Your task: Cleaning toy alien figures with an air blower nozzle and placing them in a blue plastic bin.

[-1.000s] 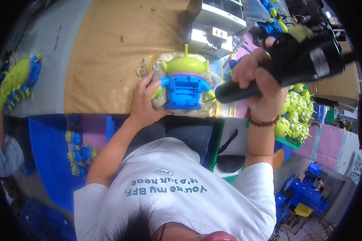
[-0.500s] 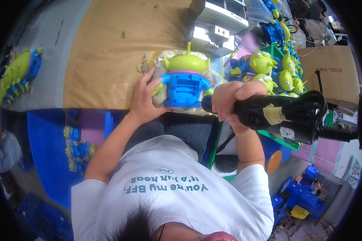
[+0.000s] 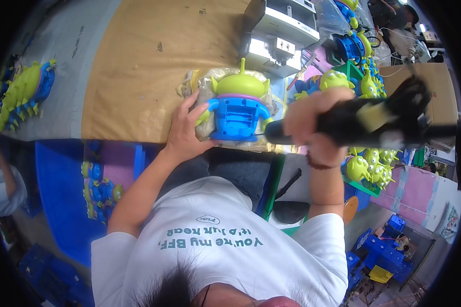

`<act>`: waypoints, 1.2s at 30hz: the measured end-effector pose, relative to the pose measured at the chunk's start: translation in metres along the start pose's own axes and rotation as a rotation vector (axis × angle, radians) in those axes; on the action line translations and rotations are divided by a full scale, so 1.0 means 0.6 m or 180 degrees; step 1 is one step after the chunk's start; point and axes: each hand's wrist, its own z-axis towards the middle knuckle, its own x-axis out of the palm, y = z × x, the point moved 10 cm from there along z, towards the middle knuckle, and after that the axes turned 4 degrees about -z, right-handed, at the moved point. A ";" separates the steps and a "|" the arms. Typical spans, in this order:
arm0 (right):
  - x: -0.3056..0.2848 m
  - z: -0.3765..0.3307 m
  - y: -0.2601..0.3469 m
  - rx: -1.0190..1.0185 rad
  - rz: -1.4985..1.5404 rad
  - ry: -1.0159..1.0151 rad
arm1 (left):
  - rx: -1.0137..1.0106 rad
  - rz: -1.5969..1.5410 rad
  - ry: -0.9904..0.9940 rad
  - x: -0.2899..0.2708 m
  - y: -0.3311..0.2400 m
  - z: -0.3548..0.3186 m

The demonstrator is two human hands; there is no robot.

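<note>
The green-and-blue alien toy [image 3: 237, 108] is steadied on the brown table [image 3: 138, 61] by the left hand [image 3: 185, 130], fingers spread against its side. A black power screwdriver [image 3: 363, 120] is clenched in the right hand [image 3: 312, 123], tip at the toy's back; fastening appears unfinished.

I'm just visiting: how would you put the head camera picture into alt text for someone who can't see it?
A person's left hand steadies a green and blue alien toy on a brown table, while the right hand points a black power screwdriver at the toy's side. More alien toys sit to the right.
</note>
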 end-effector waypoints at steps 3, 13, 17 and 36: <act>-0.068 0.053 0.032 -0.0131 -0.0076 -0.0740 | 0.0005 0.0013 0.0002 0.000 -0.002 0.001; -0.212 0.127 -0.111 0.0775 -0.1252 -0.1827 | 0.0027 -0.0041 0.0048 0.000 -0.002 0.003; -0.154 0.116 -0.063 0.0780 -0.0746 -0.1508 | -0.0033 -0.0007 0.0032 -0.002 0.002 0.000; 0.104 0.010 -0.037 -0.0102 -0.1987 0.0504 | -0.0005 -0.0029 -0.0063 -0.012 -0.003 -0.003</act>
